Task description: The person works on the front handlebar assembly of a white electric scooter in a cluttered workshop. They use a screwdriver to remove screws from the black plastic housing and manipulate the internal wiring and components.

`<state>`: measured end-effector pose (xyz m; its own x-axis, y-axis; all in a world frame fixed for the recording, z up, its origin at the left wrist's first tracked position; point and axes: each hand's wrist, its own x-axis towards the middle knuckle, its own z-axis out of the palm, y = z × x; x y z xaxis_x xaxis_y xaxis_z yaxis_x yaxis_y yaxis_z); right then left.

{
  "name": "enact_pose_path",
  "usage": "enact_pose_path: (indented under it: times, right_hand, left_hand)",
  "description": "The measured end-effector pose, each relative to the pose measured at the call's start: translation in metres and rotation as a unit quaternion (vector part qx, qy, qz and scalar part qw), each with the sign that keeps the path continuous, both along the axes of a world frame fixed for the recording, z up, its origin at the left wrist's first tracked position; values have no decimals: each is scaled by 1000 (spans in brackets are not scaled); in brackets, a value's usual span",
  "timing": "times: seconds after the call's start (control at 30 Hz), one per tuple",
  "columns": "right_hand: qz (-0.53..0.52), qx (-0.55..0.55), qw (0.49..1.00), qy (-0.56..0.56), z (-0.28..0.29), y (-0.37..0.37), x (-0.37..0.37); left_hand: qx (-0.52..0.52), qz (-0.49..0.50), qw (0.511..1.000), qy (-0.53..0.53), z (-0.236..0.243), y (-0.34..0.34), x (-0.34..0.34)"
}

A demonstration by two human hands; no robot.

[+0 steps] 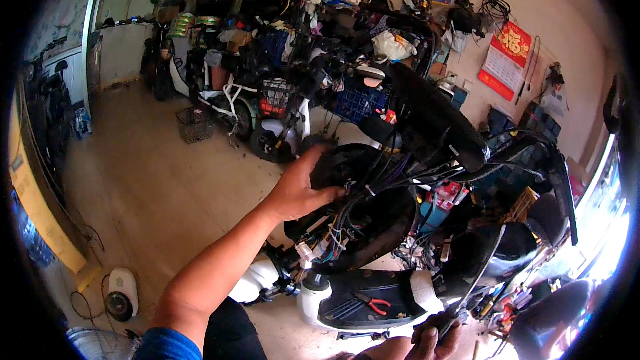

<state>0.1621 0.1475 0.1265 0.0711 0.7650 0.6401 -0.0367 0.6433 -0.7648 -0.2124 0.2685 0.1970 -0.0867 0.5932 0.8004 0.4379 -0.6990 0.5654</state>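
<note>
A partly stripped electric scooter stands in front of me, its wiring harness bared in a bundle of coloured wires and white connectors. My left hand reaches in from the lower left and grips the edge of a black rounded scooter panel, thumb toward the wires. At the bottom edge my right hand is closed around the lower end of a long thin strip or rod, whose exact kind I cannot make out. Red-handled pliers lie on the dark footboard beside several slim dark tools.
Parked scooters and heaped parts line the far wall. A wire basket sits on the floor nearby. At lower left stands a white rounded device with a cord. A red calendar hangs on the right wall. Another person's leg shows at lower right.
</note>
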Motion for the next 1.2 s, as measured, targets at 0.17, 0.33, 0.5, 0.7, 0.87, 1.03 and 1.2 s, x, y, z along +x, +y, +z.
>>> enact_pose_path:
  times: [0.17, 0.33, 0.5, 0.7, 0.87, 1.03, 1.2]
  right_hand:
    - [-17, -44, 999, 23, -5, -7, -2]
    - [-24, -24, 999, -8, -22, -2, 6]
    - [-21, -38, 999, -33, -6, -14, -6]
    - [11, -66, 996, -54, 10, -20, -19]
    - [99, -204, 974, -12, 20, -35, -30]
    - [307, -271, 911, 53, 17, -33, -46]
    - [343, -230, 909, 44, 21, -30, -85]
  left_hand:
    - [-2, 25, 1000, 2, -3, -3, 1]
    - [-8, 8, 1000, -24, -2, -4, 4]
    - [-4, 9, 1000, -28, -5, -1, 3]
    - [-6, -1, 1000, -27, -3, 0, 3]
    - [5, 29, 1000, 1, -2, -2, 1]
    - [50, 46, 994, -88, -1, -25, 5]
    - [102, 108, 989, -4, -17, -130, 43]
